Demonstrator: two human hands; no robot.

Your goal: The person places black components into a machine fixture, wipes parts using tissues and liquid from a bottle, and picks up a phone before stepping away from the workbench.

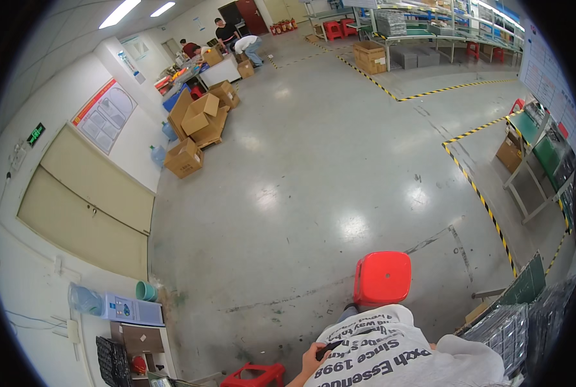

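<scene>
My left hand (312,358) is low in the picture, close against the front of my white printed shirt (391,342). Its fingers are closed around a small black object (327,350), whose kind I cannot make out. Just ahead of me stands a red plastic stool (386,277), apart from the hand. Another red stool (256,374) is partly visible at the lower edge, to the left of the hand. My right hand does not show; only the sleeve side of my shirt appears at the lower right.
Black plastic trays (501,335) are stacked close on my right. A water dispenser (132,309) and a cabinet (139,338) stand by the left wall. Cardboard boxes (201,116) lie farther off. Yellow-black tape (481,200) marks the floor near workbenches (549,151). People (246,45) are at the back.
</scene>
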